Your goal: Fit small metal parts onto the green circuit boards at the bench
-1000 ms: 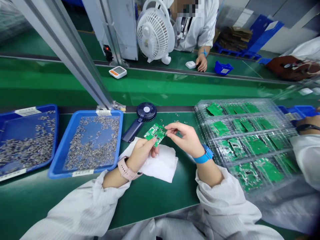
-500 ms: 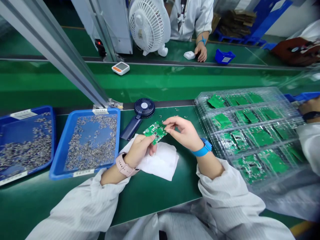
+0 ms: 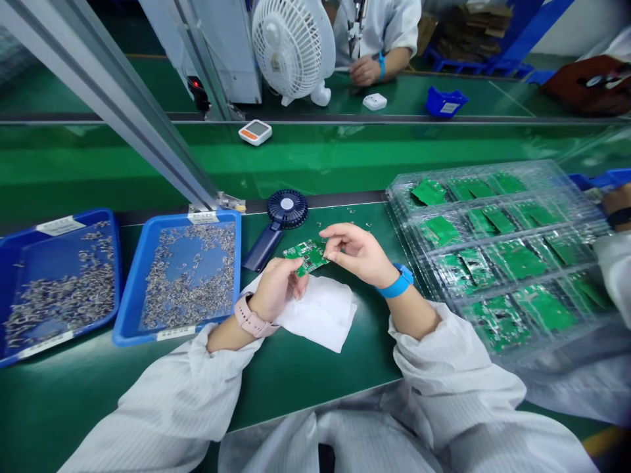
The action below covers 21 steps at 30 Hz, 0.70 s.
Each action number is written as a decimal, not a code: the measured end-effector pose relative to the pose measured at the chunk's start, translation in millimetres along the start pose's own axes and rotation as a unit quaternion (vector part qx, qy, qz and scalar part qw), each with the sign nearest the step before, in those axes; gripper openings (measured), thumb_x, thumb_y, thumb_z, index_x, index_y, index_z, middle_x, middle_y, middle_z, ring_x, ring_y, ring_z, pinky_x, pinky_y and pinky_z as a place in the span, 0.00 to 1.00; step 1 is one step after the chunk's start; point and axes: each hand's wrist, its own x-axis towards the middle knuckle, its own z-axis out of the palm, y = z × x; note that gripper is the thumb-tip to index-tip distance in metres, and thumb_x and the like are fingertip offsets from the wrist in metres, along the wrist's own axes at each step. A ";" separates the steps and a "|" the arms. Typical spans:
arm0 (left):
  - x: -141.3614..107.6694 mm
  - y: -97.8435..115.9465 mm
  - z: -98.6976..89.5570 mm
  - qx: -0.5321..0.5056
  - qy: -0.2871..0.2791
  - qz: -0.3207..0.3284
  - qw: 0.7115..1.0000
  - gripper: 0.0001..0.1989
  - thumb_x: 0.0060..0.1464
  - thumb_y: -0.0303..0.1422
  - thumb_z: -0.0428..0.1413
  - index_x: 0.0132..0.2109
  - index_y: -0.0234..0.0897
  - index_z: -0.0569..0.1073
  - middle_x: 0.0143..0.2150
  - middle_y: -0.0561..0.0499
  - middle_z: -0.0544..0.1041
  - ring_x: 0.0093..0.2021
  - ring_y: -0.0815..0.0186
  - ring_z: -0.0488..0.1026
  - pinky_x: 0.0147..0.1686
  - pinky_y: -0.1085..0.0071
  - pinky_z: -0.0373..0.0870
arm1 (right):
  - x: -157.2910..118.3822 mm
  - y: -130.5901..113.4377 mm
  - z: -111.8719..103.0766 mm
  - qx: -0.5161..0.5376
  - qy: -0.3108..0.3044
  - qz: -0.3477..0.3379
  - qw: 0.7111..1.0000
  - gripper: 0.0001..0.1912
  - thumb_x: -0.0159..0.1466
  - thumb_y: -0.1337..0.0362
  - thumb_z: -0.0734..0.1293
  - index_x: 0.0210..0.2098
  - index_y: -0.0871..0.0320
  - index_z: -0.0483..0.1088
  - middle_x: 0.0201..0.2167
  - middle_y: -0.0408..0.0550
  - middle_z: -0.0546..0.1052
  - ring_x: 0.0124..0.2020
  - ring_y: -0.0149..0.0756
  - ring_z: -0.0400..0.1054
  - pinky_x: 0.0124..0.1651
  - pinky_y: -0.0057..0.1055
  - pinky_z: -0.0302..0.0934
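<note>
From the head-worn camera, the person's left hand (image 3: 277, 288), with a pale pink smartwatch (image 3: 250, 320) on its wrist, curls its fingers closed around the lower edge of a small green printed circuit board (image 3: 309, 256). The right hand (image 3: 357, 253), wearing a bright blue wristband (image 3: 397, 281), pinches the board's right end between thumb and fingertips. The board is held in the air between both hands, tilted, above a folded white cloth (image 3: 320, 314) lying on the green tabletop (image 3: 305, 394) near its front edge.

To the left, along the tabletop's back edge, sit two blue plastic trays of small metal parts, the nearer (image 3: 237, 276) just beside the cloth and the farther (image 3: 73, 218) at the left edge. A navy handheld fan (image 3: 286, 209) lies behind the board, with tiny metal pieces (image 3: 352, 211) scattered nearby. To the right, a clear plastic compartment tray (image 3: 545, 169) holds rows of green circuit boards. Across the conveyor, a co-worker's hand (image 3: 365, 70) rests beside a white desk fan (image 3: 293, 41).
</note>
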 end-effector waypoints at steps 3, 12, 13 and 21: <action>0.3 -0.8 -0.6 -0.005 0.002 0.001 1.000 0.26 0.53 0.42 0.50 0.11 0.37 0.65 0.10 0.49 0.62 0.15 0.70 0.61 0.23 0.69 0.57 | -0.3 -1.3 0.3 -0.031 -0.003 0.003 1.000 0.16 0.63 0.64 0.67 0.51 0.55 0.68 0.30 0.42 0.73 0.32 0.31 0.68 0.39 0.32 0.67; 1.2 -1.8 -0.9 0.004 0.001 -0.001 1.000 0.25 0.54 0.42 0.50 0.12 0.37 0.67 0.10 0.50 0.63 0.15 0.69 0.62 0.23 0.69 0.56 | 1.4 -5.2 -1.6 -0.081 -0.024 -0.003 0.996 0.18 0.64 0.64 0.65 0.54 0.55 0.69 0.29 0.42 0.73 0.32 0.31 0.69 0.40 0.32 0.67; 1.2 -1.6 -0.5 0.004 0.002 -0.001 1.000 0.25 0.54 0.42 0.50 0.12 0.36 0.67 0.10 0.50 0.63 0.15 0.69 0.62 0.22 0.69 0.56 | 1.6 -5.5 -5.0 -0.079 -0.019 0.000 0.997 0.20 0.64 0.63 0.66 0.56 0.55 0.68 0.31 0.43 0.74 0.33 0.32 0.69 0.41 0.33 0.68; 1.7 -3.0 -0.8 -0.045 0.017 -0.002 0.999 0.26 0.54 0.43 0.50 0.12 0.37 0.65 0.11 0.50 0.63 0.16 0.70 0.61 0.23 0.69 0.57 | -4.9 -15.3 -48.5 -0.365 0.120 0.037 0.923 0.10 0.62 0.71 0.65 0.41 0.57 0.76 0.37 0.49 0.76 0.38 0.37 0.71 0.43 0.37 0.68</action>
